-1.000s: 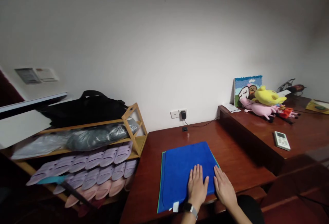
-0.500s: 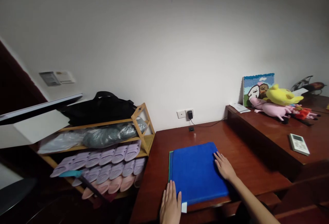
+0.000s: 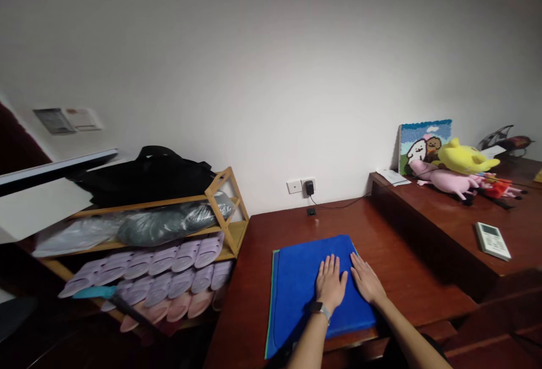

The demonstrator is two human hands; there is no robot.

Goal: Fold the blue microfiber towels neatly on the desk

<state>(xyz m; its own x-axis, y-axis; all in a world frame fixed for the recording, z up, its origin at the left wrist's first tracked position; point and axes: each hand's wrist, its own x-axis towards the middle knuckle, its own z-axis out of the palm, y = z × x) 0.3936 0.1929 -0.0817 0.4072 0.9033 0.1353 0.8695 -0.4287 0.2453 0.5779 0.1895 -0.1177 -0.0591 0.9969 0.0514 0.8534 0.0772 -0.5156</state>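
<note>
Blue cloth, folded, is lying flat under left hand, newly moved in from its left edge, and right hand, both outspread, gripping nothing.

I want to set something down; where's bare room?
Bare tabletop shows right of the blue cloth, up to the raised desk, and behind the cloth, toward the wall socket. More shows on that desk between the plush toys and white device. Crowded: the cloth, left hand on it, right hand at its edge; also around the toys and picture.
</note>
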